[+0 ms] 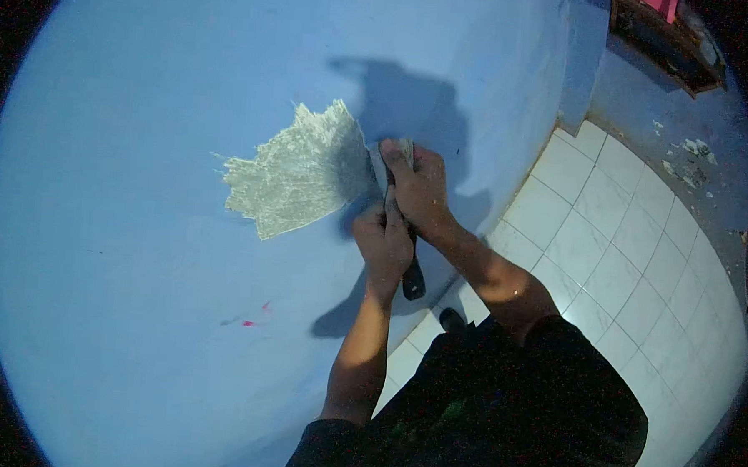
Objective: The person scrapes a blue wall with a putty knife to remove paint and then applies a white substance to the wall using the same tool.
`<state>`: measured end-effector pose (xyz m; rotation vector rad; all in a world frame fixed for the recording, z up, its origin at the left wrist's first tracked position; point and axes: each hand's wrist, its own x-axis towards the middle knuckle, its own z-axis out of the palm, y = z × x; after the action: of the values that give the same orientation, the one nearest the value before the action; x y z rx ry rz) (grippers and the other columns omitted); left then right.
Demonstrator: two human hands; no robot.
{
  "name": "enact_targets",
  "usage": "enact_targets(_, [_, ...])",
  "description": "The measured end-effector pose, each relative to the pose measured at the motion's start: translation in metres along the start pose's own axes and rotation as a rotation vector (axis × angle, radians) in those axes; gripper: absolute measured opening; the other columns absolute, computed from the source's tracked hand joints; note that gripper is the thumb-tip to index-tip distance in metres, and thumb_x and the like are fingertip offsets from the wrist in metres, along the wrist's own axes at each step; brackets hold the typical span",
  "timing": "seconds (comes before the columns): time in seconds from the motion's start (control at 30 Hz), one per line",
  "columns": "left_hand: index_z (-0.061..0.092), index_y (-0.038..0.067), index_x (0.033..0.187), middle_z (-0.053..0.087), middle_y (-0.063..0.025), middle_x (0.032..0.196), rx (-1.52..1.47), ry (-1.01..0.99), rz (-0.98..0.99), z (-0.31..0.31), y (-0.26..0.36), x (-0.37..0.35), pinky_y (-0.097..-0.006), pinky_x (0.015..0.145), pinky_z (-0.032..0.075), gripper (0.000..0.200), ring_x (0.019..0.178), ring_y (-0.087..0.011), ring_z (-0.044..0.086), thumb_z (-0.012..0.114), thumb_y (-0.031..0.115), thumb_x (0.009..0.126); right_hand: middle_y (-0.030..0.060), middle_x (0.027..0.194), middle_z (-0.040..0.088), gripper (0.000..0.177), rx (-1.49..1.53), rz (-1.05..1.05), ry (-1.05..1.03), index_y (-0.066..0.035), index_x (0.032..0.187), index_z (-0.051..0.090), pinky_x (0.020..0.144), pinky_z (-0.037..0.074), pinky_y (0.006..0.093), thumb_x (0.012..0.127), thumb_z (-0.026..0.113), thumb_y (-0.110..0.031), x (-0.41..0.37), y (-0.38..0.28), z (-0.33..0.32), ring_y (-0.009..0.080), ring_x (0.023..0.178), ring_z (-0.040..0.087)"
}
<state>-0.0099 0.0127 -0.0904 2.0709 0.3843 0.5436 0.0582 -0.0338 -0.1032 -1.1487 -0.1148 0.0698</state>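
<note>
A scraper with a black handle [414,279] is tilted against the blue wall [145,123]. Lower on the tool, my left hand [383,246] is closed around it, with the handle end sticking out below. My right hand [418,185] grips higher up, near the blade [378,169], thumb pressed along it. The blade's edge appears to meet the right side of a bare grey-white patch [297,176] with ragged edges. My fingers hide much of the tool's middle.
White floor tiles [591,230] run along the wall's foot on the right. Pale flakes [694,156] lie on a rough grey-blue surface beyond them. A dark wooden-framed object [670,46] stands at the upper right. Small pink marks [249,322] show on the wall.
</note>
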Motion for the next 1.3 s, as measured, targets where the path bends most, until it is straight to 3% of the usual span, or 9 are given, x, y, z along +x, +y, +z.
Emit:
enact_targets(0.1, [0.048,-0.007,0.057,0.045,-0.0092,0.044,-0.015,0.008,0.012,0.001,-0.014,-0.004,-0.0317,0.041,0.031,0.039,0.043,-0.0103,0.037,0.047,0.019,0.086,-0.0032,0.053,0.043,0.036,0.083,0.101,-0.046,-0.004,0.061,0.051,0.044,0.031,0.0254,0.086,0.053,-0.03,-0.008,-0.01,-0.001,0.0056,0.049,0.037])
enact_targets(0.27, [0.052,-0.002,0.062,0.05,-0.0015,0.053,-0.005,-0.052,0.025,-0.004,-0.009,0.006,-0.0263,0.042,0.034,0.034,0.049,-0.0075,0.042,0.044,0.017,0.088,-0.0027,0.052,0.042,0.036,-0.091,0.01,-0.023,-0.003,0.062,0.05,0.044,0.032,0.0264,0.085,0.053,-0.03,0.006,-0.019,-0.002,0.0064,0.05,0.038])
enact_targets(0.4, [0.047,-0.006,0.057,0.044,-0.0074,0.044,0.039,0.02,0.017,0.002,-0.007,-0.001,-0.0315,0.041,0.031,0.038,0.044,-0.0102,0.036,0.047,0.018,0.086,-0.0022,0.052,0.043,0.035,-0.159,-0.05,-0.03,-0.003,0.062,0.051,0.045,0.032,0.0261,0.085,0.054,-0.03,0.001,-0.013,-0.004,0.0064,0.05,0.038])
enact_targets(0.57, [0.048,-0.006,0.058,0.043,-0.009,0.044,-0.068,0.041,-0.05,0.005,-0.004,0.001,-0.0315,0.041,0.03,0.037,0.044,-0.0106,0.035,0.046,0.017,0.087,-0.0025,0.054,0.042,0.036,0.135,0.083,-0.041,-0.004,0.06,0.048,0.046,0.031,0.0257,0.085,0.054,-0.03,0.007,-0.007,-0.001,0.0061,0.05,0.036])
enact_targets(0.67, [0.048,-0.007,0.058,0.042,-0.0085,0.044,-0.094,0.038,-0.147,0.004,0.002,-0.003,-0.0314,0.041,0.03,0.038,0.045,-0.0103,0.035,0.047,0.019,0.087,-0.0037,0.054,0.042,0.035,-0.031,0.041,-0.057,-0.005,0.06,0.049,0.045,0.031,0.0254,0.085,0.054,-0.029,0.003,-0.004,-0.006,0.0055,0.049,0.035])
enact_targets(0.8, [0.048,-0.007,0.058,0.042,-0.0076,0.045,-0.086,0.034,-0.063,0.007,0.001,0.004,-0.0306,0.041,0.029,0.04,0.046,-0.0093,0.034,0.048,0.02,0.087,-0.004,0.054,0.041,0.034,0.0,0.09,-0.043,-0.005,0.06,0.049,0.044,0.03,0.0252,0.085,0.054,-0.028,0.009,-0.017,-0.006,0.0054,0.049,0.035])
enact_targets(1.0, [0.048,-0.007,0.057,0.039,-0.0069,0.044,0.025,0.091,-0.087,0.008,0.008,-0.002,-0.0303,0.041,0.027,0.04,0.046,-0.0085,0.032,0.049,0.019,0.086,0.0012,0.052,0.05,0.032,0.136,0.258,-0.051,-0.002,0.065,0.058,0.048,0.038,0.0286,0.083,0.055,-0.029,-0.001,-0.026,-0.006,0.0091,0.05,0.046])
enact_targets(1.07, [0.047,-0.007,0.056,0.039,-0.0063,0.043,-0.146,0.074,-0.009,0.01,-0.006,0.008,-0.0299,0.041,0.027,0.039,0.045,-0.0088,0.032,0.048,0.018,0.086,-0.0055,0.055,0.041,0.033,0.098,0.111,-0.062,-0.005,0.06,0.05,0.044,0.029,0.0242,0.085,0.055,-0.026,0.009,-0.03,-0.005,0.0046,0.049,0.035])
enact_targets(1.3, [0.048,-0.007,0.056,0.039,-0.0068,0.043,-0.054,0.102,-0.026,0.008,0.011,0.009,-0.0292,0.04,0.027,0.038,0.045,-0.0082,0.034,0.049,0.016,0.085,-0.0058,0.055,0.042,0.032,0.111,0.148,-0.067,-0.006,0.06,0.05,0.046,0.03,0.024,0.085,0.054,-0.026,0.011,-0.014,-0.002,0.0044,0.052,0.035])
